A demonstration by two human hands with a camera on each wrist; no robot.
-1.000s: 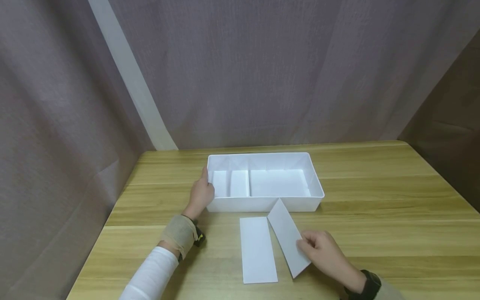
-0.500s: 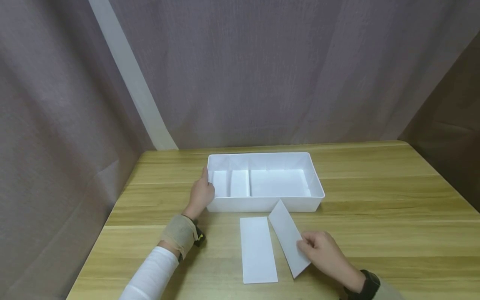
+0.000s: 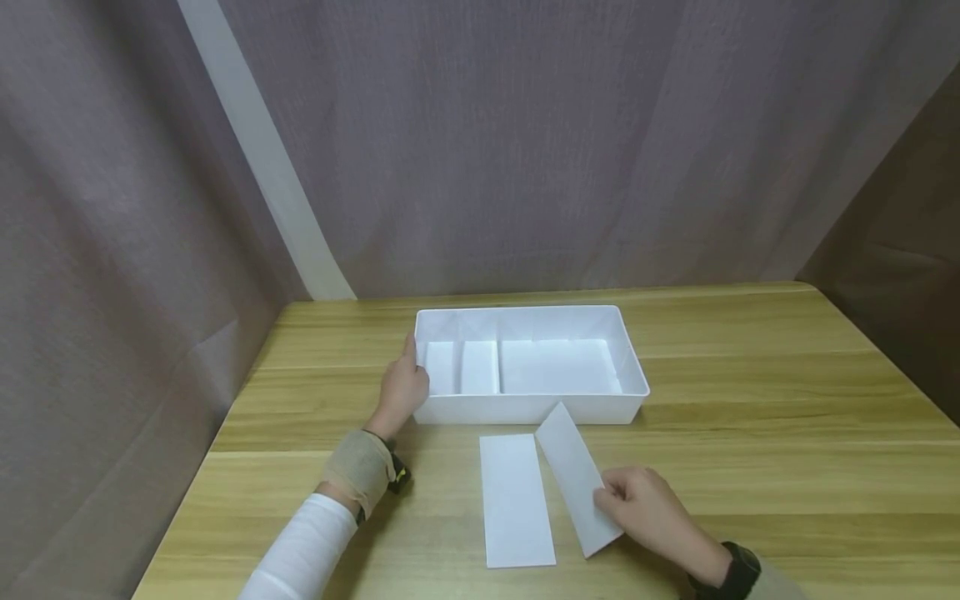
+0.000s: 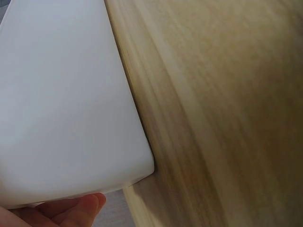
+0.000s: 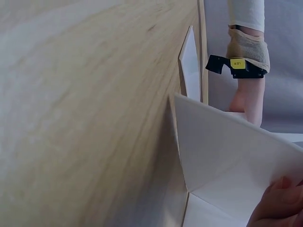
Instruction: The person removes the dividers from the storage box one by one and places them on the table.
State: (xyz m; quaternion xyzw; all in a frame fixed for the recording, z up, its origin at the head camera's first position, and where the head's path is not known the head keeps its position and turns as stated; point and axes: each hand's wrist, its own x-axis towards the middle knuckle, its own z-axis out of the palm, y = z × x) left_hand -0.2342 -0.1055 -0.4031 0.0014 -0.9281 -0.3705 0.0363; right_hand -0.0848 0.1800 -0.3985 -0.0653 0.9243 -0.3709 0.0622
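Note:
A white rectangular plastic box (image 3: 525, 408) stands toward the middle of the table, with a divider (image 3: 497, 367) inside its left part. My left hand (image 3: 403, 387) grips the box's left end; its fingers (image 4: 80, 213) lie against the end wall in the left wrist view. In front of the box my right hand (image 3: 647, 507) pinches a thin white rectangular panel (image 3: 573, 479) by its right long edge. That panel is tilted, its far corner close to the box's front wall. A second white panel (image 3: 517, 500) lies flat to its left.
The wood-grain table (image 3: 787, 400) extends on both sides of the box. A grey-purple curtain (image 3: 525, 150) hangs behind it and along the left. A dark strap (image 3: 738, 571) circles the right wrist.
The held panel's far corner has dropped very slightly away from the box's rim. My left hand, the box and the flat panel stay put.

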